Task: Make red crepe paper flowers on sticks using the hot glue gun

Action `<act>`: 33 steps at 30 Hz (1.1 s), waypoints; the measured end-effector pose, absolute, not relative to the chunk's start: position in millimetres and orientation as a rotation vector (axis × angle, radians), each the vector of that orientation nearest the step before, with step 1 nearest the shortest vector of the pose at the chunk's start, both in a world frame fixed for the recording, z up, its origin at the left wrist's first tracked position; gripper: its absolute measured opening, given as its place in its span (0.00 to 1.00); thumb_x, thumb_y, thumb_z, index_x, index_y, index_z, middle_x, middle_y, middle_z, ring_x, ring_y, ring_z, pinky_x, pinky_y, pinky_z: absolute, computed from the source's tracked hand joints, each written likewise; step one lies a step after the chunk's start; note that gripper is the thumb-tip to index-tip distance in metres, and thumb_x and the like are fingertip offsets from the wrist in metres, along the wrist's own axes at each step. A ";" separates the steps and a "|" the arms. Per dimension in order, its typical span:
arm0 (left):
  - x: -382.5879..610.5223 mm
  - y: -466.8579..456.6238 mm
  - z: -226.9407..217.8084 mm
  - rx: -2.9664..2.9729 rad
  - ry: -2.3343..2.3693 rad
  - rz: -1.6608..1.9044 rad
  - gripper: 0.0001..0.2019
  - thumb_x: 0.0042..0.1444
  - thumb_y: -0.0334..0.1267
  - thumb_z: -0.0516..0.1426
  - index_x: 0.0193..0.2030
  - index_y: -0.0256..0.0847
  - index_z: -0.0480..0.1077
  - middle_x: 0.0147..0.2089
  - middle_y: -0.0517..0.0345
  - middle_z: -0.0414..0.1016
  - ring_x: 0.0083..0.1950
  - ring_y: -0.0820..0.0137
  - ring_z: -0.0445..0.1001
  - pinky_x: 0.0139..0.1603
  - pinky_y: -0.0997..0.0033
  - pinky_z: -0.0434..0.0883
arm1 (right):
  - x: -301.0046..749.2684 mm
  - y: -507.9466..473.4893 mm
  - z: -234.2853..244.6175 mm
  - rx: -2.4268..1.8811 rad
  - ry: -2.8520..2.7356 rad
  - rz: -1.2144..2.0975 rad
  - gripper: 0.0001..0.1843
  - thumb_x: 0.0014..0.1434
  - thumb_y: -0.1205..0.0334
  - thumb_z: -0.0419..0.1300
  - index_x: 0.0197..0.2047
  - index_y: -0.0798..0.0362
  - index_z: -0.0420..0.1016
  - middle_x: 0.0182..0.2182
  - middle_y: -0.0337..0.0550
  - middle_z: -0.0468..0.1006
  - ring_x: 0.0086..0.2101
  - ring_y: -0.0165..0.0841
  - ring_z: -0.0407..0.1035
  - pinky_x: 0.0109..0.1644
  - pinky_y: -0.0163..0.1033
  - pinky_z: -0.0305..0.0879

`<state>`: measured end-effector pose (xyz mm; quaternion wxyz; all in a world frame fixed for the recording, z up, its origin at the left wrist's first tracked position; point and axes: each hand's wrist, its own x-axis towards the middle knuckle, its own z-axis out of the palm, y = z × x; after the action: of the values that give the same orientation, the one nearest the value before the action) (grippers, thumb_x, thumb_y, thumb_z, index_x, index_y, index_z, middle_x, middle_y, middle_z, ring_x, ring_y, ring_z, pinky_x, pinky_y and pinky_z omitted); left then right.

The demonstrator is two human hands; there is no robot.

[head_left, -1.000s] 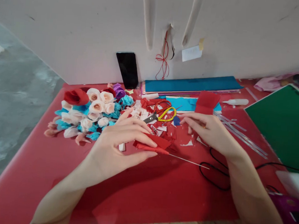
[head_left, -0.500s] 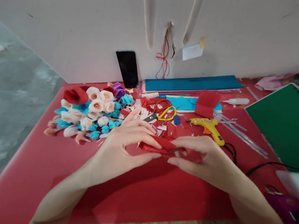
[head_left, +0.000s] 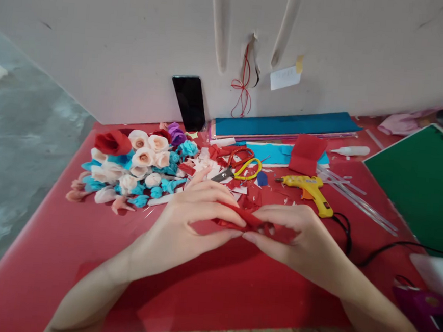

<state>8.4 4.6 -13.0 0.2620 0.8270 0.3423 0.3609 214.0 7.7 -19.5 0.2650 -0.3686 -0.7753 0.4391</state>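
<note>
Between both hands is a folded piece of red crepe paper [head_left: 253, 220], held just above the red table. My left hand [head_left: 202, 215] pinches its left side between thumb and fingers. From the right, my right hand [head_left: 287, 227] grips the other end, its thumb tip close against the left thumb. The fingers cover much of the paper, so its full shape is hidden. Beyond my left hand lie scissors [head_left: 226, 174] with red and yellow handles among paper scraps. A yellow glue gun [head_left: 311, 189] rests beyond my right hand.
Many paper flowers [head_left: 143, 157] are heaped at the left. A phone [head_left: 190, 102] leans on the wall. Blue paper [head_left: 282, 123], a red paper piece [head_left: 307, 153], clear glue sticks [head_left: 360, 205] and a white bottle [head_left: 351, 150] lie behind. A green board [head_left: 423, 187] is at right.
My hands have come closer together, the thumb tips now nearly meeting. My left hand has shifted slightly right, and the red paper is bunched more tightly between the fingers.
</note>
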 end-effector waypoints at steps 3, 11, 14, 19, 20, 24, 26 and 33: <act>9.0 3.2 -13.6 2.205 0.923 1.021 0.09 0.51 0.29 0.62 0.39 0.43 0.73 0.40 0.58 0.77 0.45 0.70 0.73 0.54 0.64 0.69 | 213.8 9.3 -20.0 -0.970 -2.062 1.162 0.07 0.57 0.59 0.61 0.33 0.54 0.75 0.24 0.37 0.73 0.23 0.26 0.62 0.28 0.31 0.61; 6.3 6.4 -18.1 2.017 0.958 1.307 0.14 0.57 0.29 0.57 0.50 0.45 0.68 0.48 0.56 0.72 0.53 0.68 0.68 0.57 0.65 0.66 | 226.8 21.4 -15.9 -0.995 -1.540 1.627 0.07 0.54 0.57 0.63 0.30 0.51 0.76 0.26 0.40 0.76 0.28 0.29 0.68 0.31 0.32 0.64; 9.8 11.6 -21.5 2.029 0.984 1.141 0.09 0.60 0.29 0.53 0.42 0.41 0.72 0.42 0.56 0.75 0.47 0.71 0.72 0.52 0.67 0.68 | 227.7 25.6 -15.1 -0.861 -1.382 1.759 0.07 0.56 0.57 0.61 0.32 0.51 0.77 0.30 0.40 0.76 0.28 0.27 0.67 0.33 0.31 0.64; 19.2 12.3 -29.1 1.982 0.965 1.041 0.07 0.57 0.33 0.58 0.42 0.38 0.74 0.41 0.52 0.78 0.46 0.67 0.74 0.49 0.64 0.70 | 224.8 25.2 -13.3 -0.775 -1.258 1.895 0.09 0.58 0.56 0.59 0.35 0.51 0.77 0.27 0.40 0.73 0.26 0.25 0.65 0.30 0.29 0.63; 20.3 11.4 -30.3 1.970 0.952 1.055 0.08 0.55 0.34 0.60 0.42 0.38 0.74 0.42 0.52 0.79 0.46 0.67 0.74 0.49 0.64 0.70 | 224.4 24.4 -13.4 -0.772 -1.240 1.916 0.09 0.58 0.56 0.59 0.36 0.51 0.77 0.27 0.40 0.73 0.26 0.25 0.65 0.29 0.29 0.63; 20.6 8.4 -31.9 1.936 0.921 1.112 0.08 0.52 0.35 0.62 0.39 0.38 0.74 0.40 0.53 0.79 0.45 0.67 0.75 0.49 0.64 0.70 | 223.9 21.7 -15.9 -0.775 -1.206 1.969 0.10 0.59 0.56 0.59 0.38 0.51 0.77 0.30 0.41 0.74 0.27 0.25 0.65 0.28 0.27 0.61; 19.5 7.7 -30.9 1.937 0.922 1.143 0.07 0.51 0.35 0.63 0.37 0.38 0.74 0.38 0.54 0.80 0.43 0.68 0.75 0.49 0.64 0.70 | 223.7 21.2 -17.2 -0.776 -1.219 1.980 0.10 0.59 0.56 0.58 0.40 0.50 0.77 0.30 0.41 0.74 0.28 0.24 0.65 0.28 0.26 0.61; 16.0 5.4 -24.9 2.202 1.111 1.276 0.10 0.48 0.41 0.65 0.34 0.38 0.74 0.32 0.56 0.79 0.37 0.67 0.75 0.49 0.58 0.69 | 217.6 21.2 -17.0 -0.790 -1.279 1.988 0.11 0.57 0.55 0.61 0.37 0.53 0.78 0.25 0.40 0.74 0.24 0.24 0.64 0.27 0.26 0.61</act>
<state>16.0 5.4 -24.9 0.1813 0.7798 0.3934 0.4520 217.6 21.2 -17.0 0.3189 -0.3004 -0.4862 0.7561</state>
